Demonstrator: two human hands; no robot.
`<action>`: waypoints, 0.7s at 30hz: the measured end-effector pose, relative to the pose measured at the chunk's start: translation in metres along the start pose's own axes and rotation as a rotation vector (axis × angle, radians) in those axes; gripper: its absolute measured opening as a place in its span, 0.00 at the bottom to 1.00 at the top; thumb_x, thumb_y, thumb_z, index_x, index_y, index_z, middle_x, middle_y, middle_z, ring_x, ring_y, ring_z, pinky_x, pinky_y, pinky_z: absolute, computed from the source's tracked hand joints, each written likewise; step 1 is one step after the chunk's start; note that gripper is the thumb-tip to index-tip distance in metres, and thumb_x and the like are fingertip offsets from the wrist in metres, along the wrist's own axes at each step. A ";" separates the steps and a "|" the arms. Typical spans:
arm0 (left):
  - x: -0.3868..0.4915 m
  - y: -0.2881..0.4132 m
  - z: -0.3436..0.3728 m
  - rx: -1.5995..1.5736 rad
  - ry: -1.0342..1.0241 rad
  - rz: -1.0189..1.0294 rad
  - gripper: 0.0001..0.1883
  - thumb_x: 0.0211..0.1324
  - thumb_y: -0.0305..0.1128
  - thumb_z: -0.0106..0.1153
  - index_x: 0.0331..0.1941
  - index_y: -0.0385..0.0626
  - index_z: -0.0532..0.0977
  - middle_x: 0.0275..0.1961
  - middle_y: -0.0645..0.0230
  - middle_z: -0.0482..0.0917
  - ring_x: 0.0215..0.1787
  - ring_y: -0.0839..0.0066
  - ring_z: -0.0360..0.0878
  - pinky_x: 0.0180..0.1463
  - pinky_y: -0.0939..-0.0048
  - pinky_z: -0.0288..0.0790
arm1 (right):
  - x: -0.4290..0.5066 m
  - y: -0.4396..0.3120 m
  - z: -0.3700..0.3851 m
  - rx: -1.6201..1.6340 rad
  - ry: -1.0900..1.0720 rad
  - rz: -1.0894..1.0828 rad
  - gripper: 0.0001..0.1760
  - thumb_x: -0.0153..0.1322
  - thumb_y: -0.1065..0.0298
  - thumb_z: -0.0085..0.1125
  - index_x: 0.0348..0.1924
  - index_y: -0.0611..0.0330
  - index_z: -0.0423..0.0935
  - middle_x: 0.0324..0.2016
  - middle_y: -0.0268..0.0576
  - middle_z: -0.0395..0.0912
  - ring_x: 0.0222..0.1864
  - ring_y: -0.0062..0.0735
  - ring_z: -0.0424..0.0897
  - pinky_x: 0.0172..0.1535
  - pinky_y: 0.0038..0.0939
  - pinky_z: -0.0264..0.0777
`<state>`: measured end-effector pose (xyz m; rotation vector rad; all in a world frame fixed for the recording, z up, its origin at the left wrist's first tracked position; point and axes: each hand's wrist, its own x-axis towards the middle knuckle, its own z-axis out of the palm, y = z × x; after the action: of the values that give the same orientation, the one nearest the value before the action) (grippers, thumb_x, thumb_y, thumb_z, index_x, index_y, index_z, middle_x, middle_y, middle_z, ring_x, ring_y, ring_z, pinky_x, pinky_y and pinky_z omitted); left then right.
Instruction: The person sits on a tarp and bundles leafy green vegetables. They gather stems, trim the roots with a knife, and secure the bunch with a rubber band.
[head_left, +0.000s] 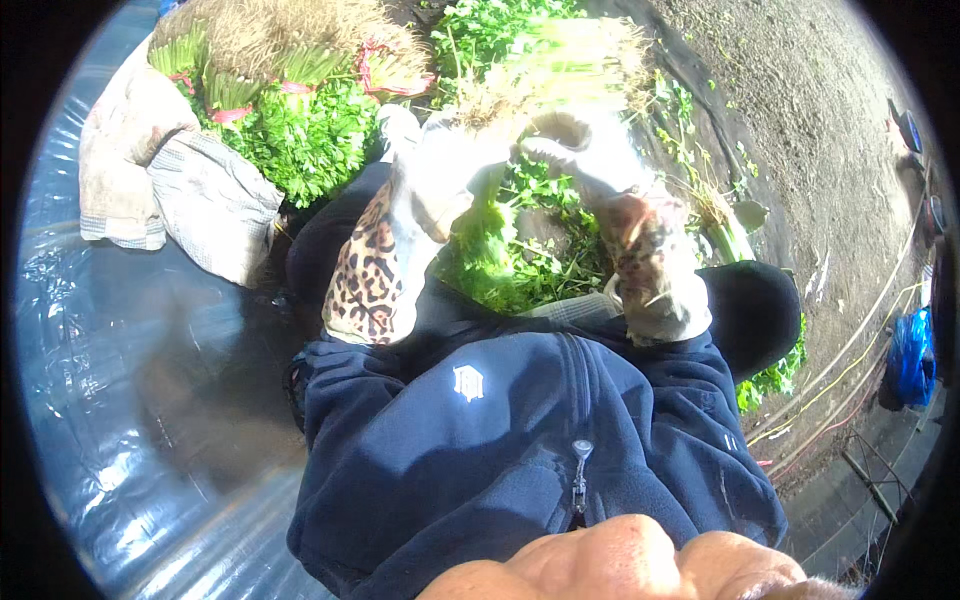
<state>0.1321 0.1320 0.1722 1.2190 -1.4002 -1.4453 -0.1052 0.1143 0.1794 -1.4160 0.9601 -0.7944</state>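
Observation:
My left hand (439, 169), in a pale glove below a leopard-print sleeve cover, is closed around a bunch of leafy green stalks (487, 225); its leaves hang towards my lap and its roots point up. To the right, my right hand (592, 150), also gloved, is curled near the roots; glare hides whether it grips anything. Just beyond the hands lies a pile of pale green stalks with roots (581, 64). Tied bunches of leafy greens (311, 127) with pink-red bands are stacked at the upper left, their roots facing away from me.
Crumpled cloth (214, 195) lies left of the tied bunches, on shiny plastic sheeting (97, 322). Loose leaves and stalks (720, 217) lie right of my right arm. Bare soil (825, 165), cords (847, 360) and a blue plastic bag (911, 356) are farther right.

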 end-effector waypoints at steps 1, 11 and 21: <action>0.000 0.014 -0.004 0.560 -0.123 0.322 0.17 0.56 0.24 0.54 0.49 0.38 0.81 0.48 0.58 0.85 0.48 0.64 0.83 0.59 0.66 0.71 | 0.001 0.000 -0.003 -0.059 0.024 -0.015 0.18 0.71 0.59 0.66 0.45 0.66 0.81 0.31 0.41 0.84 0.27 0.21 0.81 0.31 0.22 0.76; 0.011 -0.025 -0.019 -0.071 -0.170 0.168 0.17 0.69 0.32 0.45 0.50 0.34 0.80 0.51 0.58 0.83 0.51 0.70 0.82 0.57 0.70 0.75 | 0.008 0.018 -0.031 -0.181 0.594 -0.117 0.10 0.68 0.68 0.66 0.41 0.59 0.82 0.29 0.38 0.84 0.29 0.20 0.81 0.35 0.24 0.77; 0.009 0.020 -0.016 -0.425 -0.202 0.463 0.62 0.40 0.69 0.64 0.67 0.25 0.58 0.67 0.43 0.67 0.68 0.54 0.67 0.74 0.57 0.59 | 0.015 0.038 0.044 -0.357 0.130 -0.304 0.54 0.58 0.47 0.77 0.71 0.51 0.59 0.60 0.51 0.72 0.59 0.46 0.75 0.64 0.42 0.67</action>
<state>0.1431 0.1174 0.1923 0.4547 -1.3042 -1.4542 -0.0631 0.1213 0.1374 -1.8693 1.0360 -0.9823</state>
